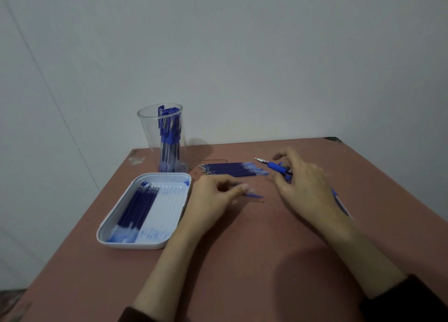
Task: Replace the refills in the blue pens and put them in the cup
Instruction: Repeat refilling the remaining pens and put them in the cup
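Note:
A clear plastic cup [148, 130] at the table's back left holds several blue pens [169, 137]. In front of it a white tray [177, 221] carries several blue refills [138, 207] and clear spent ones. A row of several refills [230, 169] lies on the table behind my hands. My left hand [209, 200] pinches the end of a thin blue refill [254, 196] that lies on the table. My right hand [303, 183] grips a blue pen [275, 165], tip pointing left. Another blue pen [339, 203] lies partly hidden under my right wrist.
The reddish-brown table [242, 261] ends at a white wall behind and drops off along the left edge. A dark mark sits at the far right corner [333, 139].

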`<state>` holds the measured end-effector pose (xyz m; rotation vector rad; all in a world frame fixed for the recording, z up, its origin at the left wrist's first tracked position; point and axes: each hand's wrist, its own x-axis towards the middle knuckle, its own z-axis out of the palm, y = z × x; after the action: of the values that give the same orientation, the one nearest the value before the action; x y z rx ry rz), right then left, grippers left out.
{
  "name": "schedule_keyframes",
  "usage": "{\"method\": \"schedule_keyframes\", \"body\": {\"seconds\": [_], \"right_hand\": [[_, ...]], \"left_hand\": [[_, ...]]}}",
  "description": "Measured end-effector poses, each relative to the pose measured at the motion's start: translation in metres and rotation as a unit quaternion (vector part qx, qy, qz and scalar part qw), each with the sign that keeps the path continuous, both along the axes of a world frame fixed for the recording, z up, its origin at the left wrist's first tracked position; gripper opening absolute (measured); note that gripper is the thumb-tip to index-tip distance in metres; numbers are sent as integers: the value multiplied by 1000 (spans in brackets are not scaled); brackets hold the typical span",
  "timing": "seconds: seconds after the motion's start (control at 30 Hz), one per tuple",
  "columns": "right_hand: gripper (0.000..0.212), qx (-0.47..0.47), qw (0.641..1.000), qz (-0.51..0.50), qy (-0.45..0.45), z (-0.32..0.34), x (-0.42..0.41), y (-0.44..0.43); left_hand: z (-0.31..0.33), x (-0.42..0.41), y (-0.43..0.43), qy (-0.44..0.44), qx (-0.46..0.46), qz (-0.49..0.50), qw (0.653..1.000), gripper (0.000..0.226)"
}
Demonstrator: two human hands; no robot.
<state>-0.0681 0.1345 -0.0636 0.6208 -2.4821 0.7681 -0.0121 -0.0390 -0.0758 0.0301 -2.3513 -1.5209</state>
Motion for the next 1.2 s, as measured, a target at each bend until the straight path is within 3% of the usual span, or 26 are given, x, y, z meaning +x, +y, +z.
{"method": "schedule_keyframes", "body": {"seconds": [0.13, 0.27, 0.33, 0.4, 0.47, 0.5, 0.6, 0.77, 0.83, 0.9, 0.97, 1.1, 1.2], "right_hand": [[6, -18, 999, -10, 27, 0, 3, -1], [10, -53, 998, 14, 24, 1, 3, 0], [17, -80, 996, 48, -4, 1, 6, -1], [20, -103, 990, 87, -41, 2, 9, -4], [17, -176, 962, 155, -137, 4, 13, -9], [18, -224, 932, 196, -209, 5, 15, -11], [40, -286, 846, 259, -368, 12, 22, -17], [52, -309, 780, 285, -464, 18, 26, -16], [51, -309, 782, 287, -459, 17, 25, -16], [45, -310, 805, 282, -420, 13, 24, -18], [53, -306, 833, 273, -371, 9, 25, -19], [18, -283, 881, 264, -271, 5, 27, -20], [14, -261, 914, 234, -204, 2, 27, -23]], "left_hand": [[-2, 2, 3, -73, -93, -90, 989, 10], [-1, 4, 4, -60, -154, -87, 982, 12], [2, 5, 6, -36, -63, -52, 996, 14], [4, 4, 7, -17, 127, -55, 990, 20], [7, 4, 10, -27, 326, -115, 938, 29], [7, 4, 12, -31, 381, -143, 913, 32], [9, 3, 17, -40, 432, -158, 887, 32], [12, 2, 19, -31, 473, -169, 864, 27], [10, 1, 18, -23, 483, -163, 860, 24], [9, -1, 18, -15, 486, -154, 860, 20], [7, -3, 16, -8, 482, -136, 865, 16], [3, -8, 14, -4, 479, -103, 872, 25], [5, -7, 17, 7, 500, -124, 857, 32]]}}
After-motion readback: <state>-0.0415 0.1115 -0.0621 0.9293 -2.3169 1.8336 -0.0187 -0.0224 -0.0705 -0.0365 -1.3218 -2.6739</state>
